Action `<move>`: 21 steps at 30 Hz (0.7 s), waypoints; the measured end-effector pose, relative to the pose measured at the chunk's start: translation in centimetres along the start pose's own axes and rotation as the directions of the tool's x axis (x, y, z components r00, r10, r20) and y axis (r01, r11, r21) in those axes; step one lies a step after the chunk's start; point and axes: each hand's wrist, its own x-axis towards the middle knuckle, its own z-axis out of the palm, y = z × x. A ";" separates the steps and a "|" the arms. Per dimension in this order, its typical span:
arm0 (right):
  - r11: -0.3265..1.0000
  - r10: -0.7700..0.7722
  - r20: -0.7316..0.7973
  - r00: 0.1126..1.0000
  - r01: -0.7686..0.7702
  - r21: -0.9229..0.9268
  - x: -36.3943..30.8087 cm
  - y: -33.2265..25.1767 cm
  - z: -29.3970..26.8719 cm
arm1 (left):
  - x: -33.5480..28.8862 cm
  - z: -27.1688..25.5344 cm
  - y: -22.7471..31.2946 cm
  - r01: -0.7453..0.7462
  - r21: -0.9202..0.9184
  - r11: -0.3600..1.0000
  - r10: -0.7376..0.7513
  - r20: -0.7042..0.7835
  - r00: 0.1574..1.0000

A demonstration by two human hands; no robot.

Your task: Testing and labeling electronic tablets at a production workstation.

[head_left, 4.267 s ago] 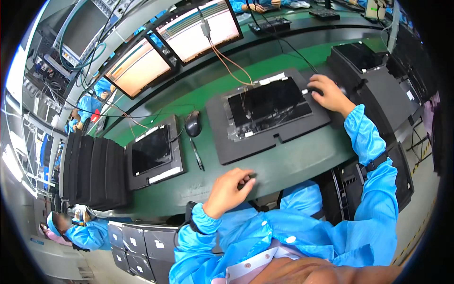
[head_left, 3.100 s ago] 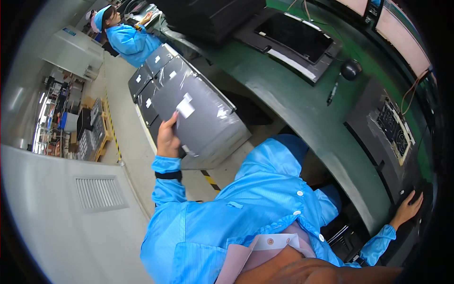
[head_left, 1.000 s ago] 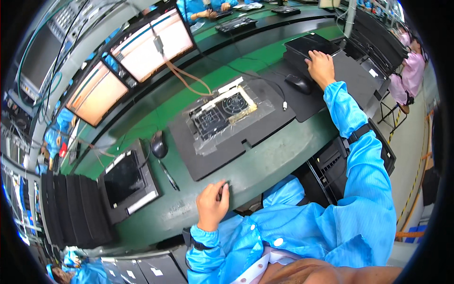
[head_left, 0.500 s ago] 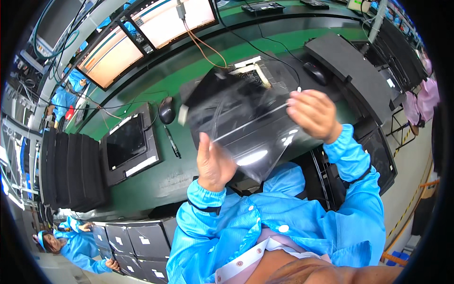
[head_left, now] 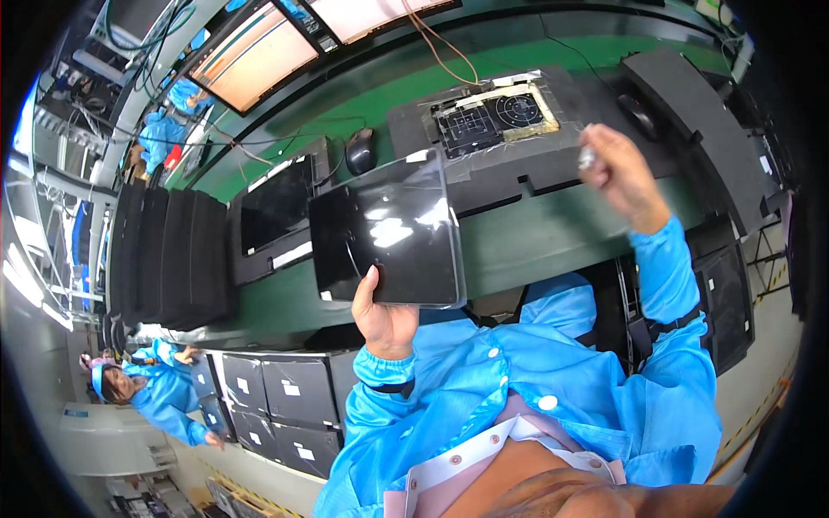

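Observation:
My left hand (head_left: 384,321) grips the lower edge of a glossy black tablet-like panel (head_left: 393,220), thumb on its face. A clear film edge shows along the panel's right side, and lights reflect in its surface. The panel hangs tilted over the front of the bench. Up and to the right, my right hand (head_left: 623,177) is closed, with a small silvery thing (head_left: 587,158) at its fingertips that is too small to make out. Beyond the panel lies a black fixture (head_left: 492,118) with a gridded square and a round pattern, apart from both hands.
A second dark panel (head_left: 276,205) rests in a foam tray on the left, beside a stack of black foam trays (head_left: 168,259). A black mouse (head_left: 359,152) sits behind my panel, another mouse (head_left: 637,116) to the right. Monitors (head_left: 252,56) stand at the back. Another person (head_left: 160,388) works at lower left.
Both hands had hold of clear film over the panel; now my left hand alone holds the panel, turned more upright. My right hand has moved away to the right. The fixture is uncovered.

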 end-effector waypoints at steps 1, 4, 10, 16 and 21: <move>0.988 -0.028 0.126 0.992 0.008 0.156 -0.1 1.8 3.3 | 0.0 -0.1 -0.2 -0.016 0.003 1.000 0.017 -0.041 0.999; 0.983 -0.050 0.155 0.987 0.021 0.182 -1.1 4.8 11.9 | -0.1 -0.2 -0.5 -0.030 -0.020 0.999 0.029 -0.063 0.998; 0.968 -0.171 0.079 0.982 0.152 0.202 -1.0 8.0 16.0 | -0.3 -0.3 -0.8 -0.023 0.034 0.999 0.025 -0.067 0.997; 0.967 -0.170 0.057 0.984 0.156 0.200 -1.1 9.3 16.6 | -0.5 -0.2 -0.9 -0.048 0.053 0.997 0.049 -0.031 0.998; 0.961 -0.186 -0.034 0.982 0.189 0.200 -1.5 9.0 16.6 | -0.1 0.1 -2.0 -0.072 0.151 0.986 0.081 -0.053 0.995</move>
